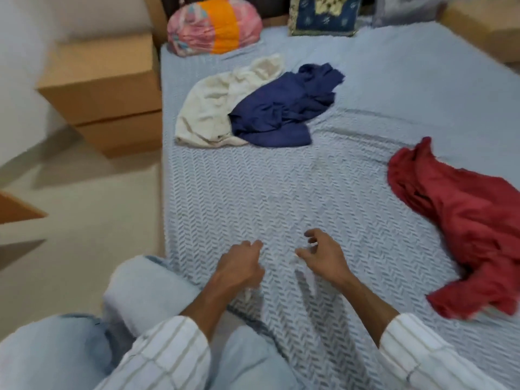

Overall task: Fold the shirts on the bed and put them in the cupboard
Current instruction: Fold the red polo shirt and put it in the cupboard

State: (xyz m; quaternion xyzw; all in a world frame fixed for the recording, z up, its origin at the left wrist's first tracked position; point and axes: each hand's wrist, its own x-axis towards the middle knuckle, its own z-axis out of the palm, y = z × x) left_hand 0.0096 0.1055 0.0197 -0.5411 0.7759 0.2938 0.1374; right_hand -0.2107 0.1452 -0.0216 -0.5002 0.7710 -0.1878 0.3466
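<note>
Three crumpled shirts lie on the pale blue bed (281,192). A cream shirt (216,108) sits far left, with a navy shirt (281,108) overlapping its right side. A red shirt (461,229) sprawls at the right edge. My left hand (239,267) hovers low over the bedspread near the front, fingers loosely curled, holding nothing. My right hand (323,254) is beside it, fingers spread and bent, also holding nothing. Both hands are well short of every shirt. No cupboard is in view.
A pink and orange bundle (213,25) and a dark blue cushion (323,15) rest at the head of the bed. Stacked cardboard boxes (104,91) stand on the floor to the left. My knee in light jeans (140,294) presses against the bed's edge.
</note>
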